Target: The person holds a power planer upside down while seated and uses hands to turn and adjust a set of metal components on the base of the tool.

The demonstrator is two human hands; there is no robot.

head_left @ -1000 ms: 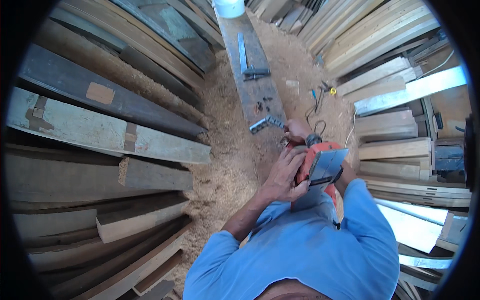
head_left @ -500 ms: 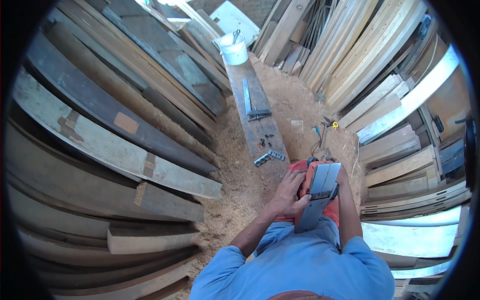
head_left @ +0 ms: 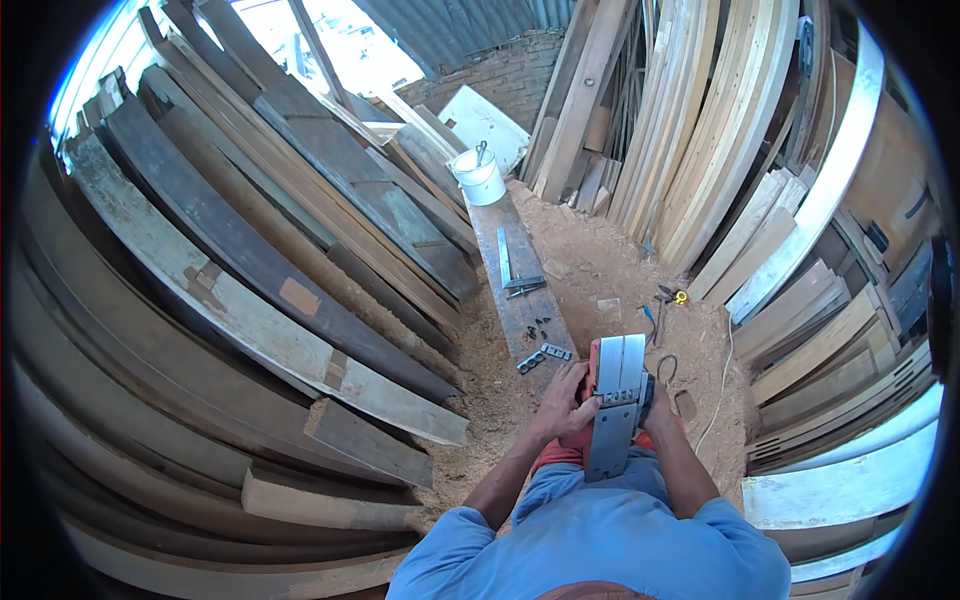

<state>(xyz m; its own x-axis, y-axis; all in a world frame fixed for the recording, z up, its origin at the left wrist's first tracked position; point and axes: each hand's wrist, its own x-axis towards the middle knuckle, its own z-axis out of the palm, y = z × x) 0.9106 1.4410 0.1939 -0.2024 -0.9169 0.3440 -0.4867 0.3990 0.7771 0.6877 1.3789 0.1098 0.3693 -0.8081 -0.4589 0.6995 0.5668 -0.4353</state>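
A red electric hand planer point(head_left: 612, 420) rests upside down at my lap, its flat metal sole facing up and a cutter slot across the middle. My left hand point(head_left: 567, 398) grips the red body from the left, thumb lying at the sole's edge by the slot. On the other side my right hand point(head_left: 658, 408) is wrapped round the planer near a dark part; most of its fingers are hidden. Ahead on the plank bench point(head_left: 515, 262) lie two small grey metal parts point(head_left: 543, 358), several small dark pieces point(head_left: 538, 328) and a metal square point(head_left: 505, 262).
A white bucket point(head_left: 478, 180) with a tool in it stands at the bench's far end. Long boards point(head_left: 270, 350) are stacked at left, more timber point(head_left: 690, 130) leans at right. A yellow tape measure point(head_left: 681, 297) and a pale cord point(head_left: 716, 390) lie on the shavings-covered floor.
The planer has turned more upright and moved slightly left and down in view, with both hands still on it. My view has tilted up, showing more of the back wall.
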